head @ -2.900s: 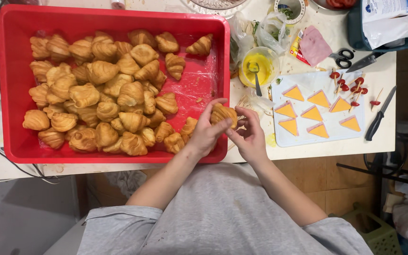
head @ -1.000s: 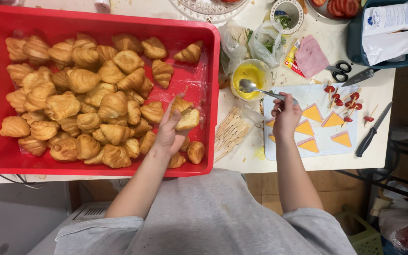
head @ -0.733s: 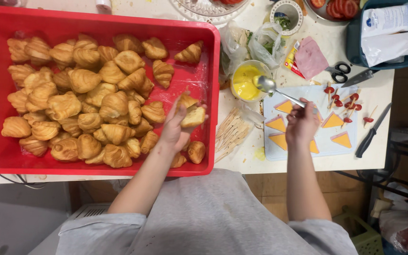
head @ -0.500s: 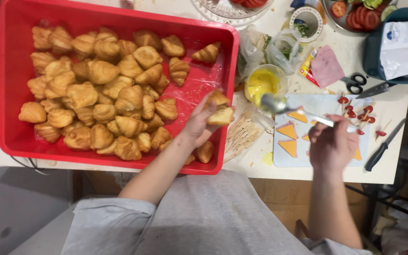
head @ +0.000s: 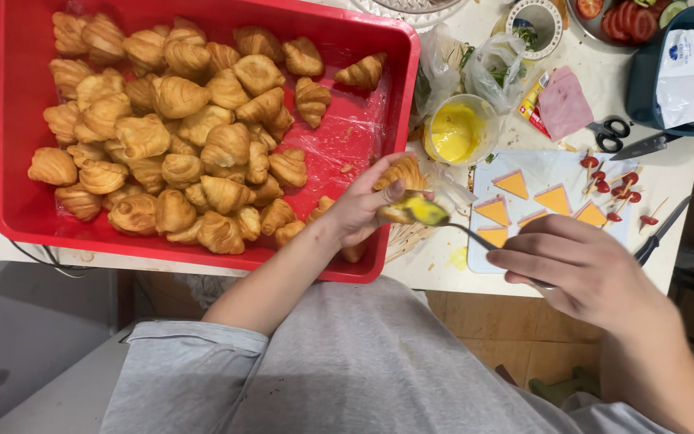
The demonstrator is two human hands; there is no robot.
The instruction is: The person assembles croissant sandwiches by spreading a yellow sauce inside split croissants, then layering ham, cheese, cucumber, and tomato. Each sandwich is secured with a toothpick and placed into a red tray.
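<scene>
My left hand (head: 359, 210) holds a split golden croissant (head: 399, 173) over the near right corner of the red tray (head: 18, 201). My right hand (head: 584, 269) grips a metal spoon (head: 467, 231) by its handle; the spoon's bowl, loaded with yellow sauce, lies inside the opened croissant. A small plastic cup of yellow sauce (head: 455, 133) stands just right of the tray. Several whole croissants (head: 178, 145) fill the tray.
A white board (head: 548, 173) carries orange cheese triangles and small tomato picks (head: 616, 189). Scissors (head: 608, 133), a knife (head: 660, 229), a pink ham slice (head: 564, 104), herb bags (head: 496, 68), a plate of sliced tomato (head: 628, 20) and a dark blue container (head: 684, 72) crowd the right side.
My right hand dipped the spoon in the yellow sauce cup, then carried it left to the croissant. My left hand lifted the croissant off the tray edge toward the spoon.
</scene>
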